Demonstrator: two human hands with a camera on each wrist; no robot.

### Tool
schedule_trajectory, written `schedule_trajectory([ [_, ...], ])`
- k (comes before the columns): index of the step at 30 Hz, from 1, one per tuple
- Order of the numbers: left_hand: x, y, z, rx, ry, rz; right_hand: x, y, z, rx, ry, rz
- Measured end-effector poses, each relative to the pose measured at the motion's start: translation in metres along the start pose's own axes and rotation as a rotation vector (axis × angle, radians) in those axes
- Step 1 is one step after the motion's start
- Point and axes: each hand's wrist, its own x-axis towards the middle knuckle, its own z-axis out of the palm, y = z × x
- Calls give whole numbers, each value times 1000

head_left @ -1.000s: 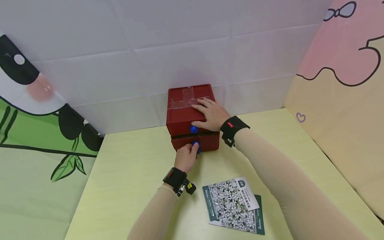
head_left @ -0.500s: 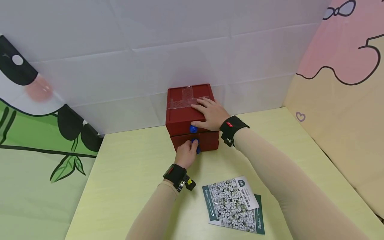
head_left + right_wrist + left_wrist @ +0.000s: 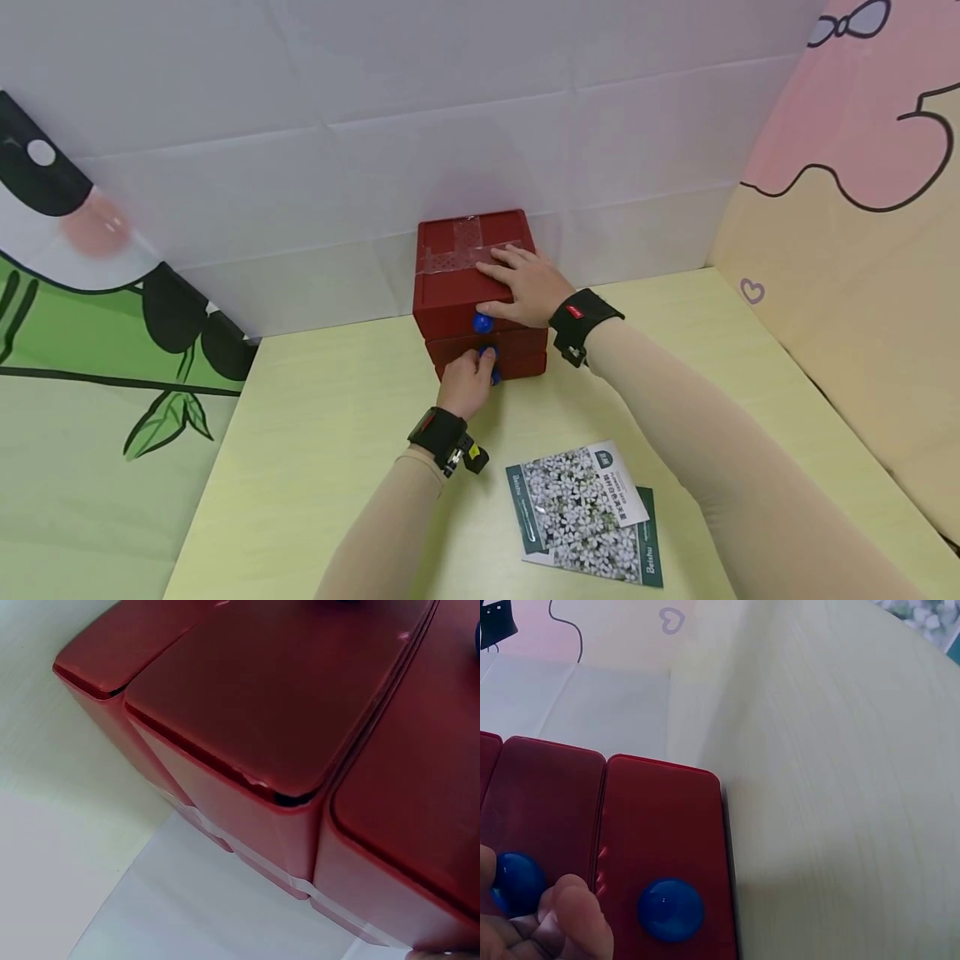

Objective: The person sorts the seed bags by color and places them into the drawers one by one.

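Observation:
A small red drawer box (image 3: pixel 457 287) stands against the back wall, with clear tape (image 3: pixel 465 246) across its top. Its fronts carry blue knobs: top knob (image 3: pixel 482 322), middle knob (image 3: pixel 487 353), bottom knob (image 3: pixel 496 377). My left hand (image 3: pixel 480 364) holds the middle knob (image 3: pixel 514 881), fingers (image 3: pixel 574 919) curled beside it; that drawer sits nearly flush. The bottom knob (image 3: pixel 671 909) is free. My right hand (image 3: pixel 525 287) lies flat on the box's top, fingers straight. The right wrist view shows only the red box (image 3: pixel 262 712) close up.
Two flower seed packets (image 3: pixel 581 508) lie overlapped on the pale yellow table (image 3: pixel 315 433), near my right forearm. White wall panels stand behind the box, and printed panels close off the left and right sides.
The middle drawer stuck out a second ago and has slid back into the box with my left hand on its knob. The right hand has stayed on top.

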Motion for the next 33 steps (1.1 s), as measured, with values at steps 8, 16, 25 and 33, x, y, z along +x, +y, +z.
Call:
schedule_trajectory([
  [8,0,-1,-5,-2,-2,-4,1,-4,0,4,-5,-7],
  [16,1,-3,-9,52,1,-18,2,-6,3,-9,-4,-9],
  [25,1,-5,-10,47,3,-1,2,-7,1,-7,4,-14],
  [33,-1,-6,-8,42,-4,2,2,-6,3,-9,7,-8],
])
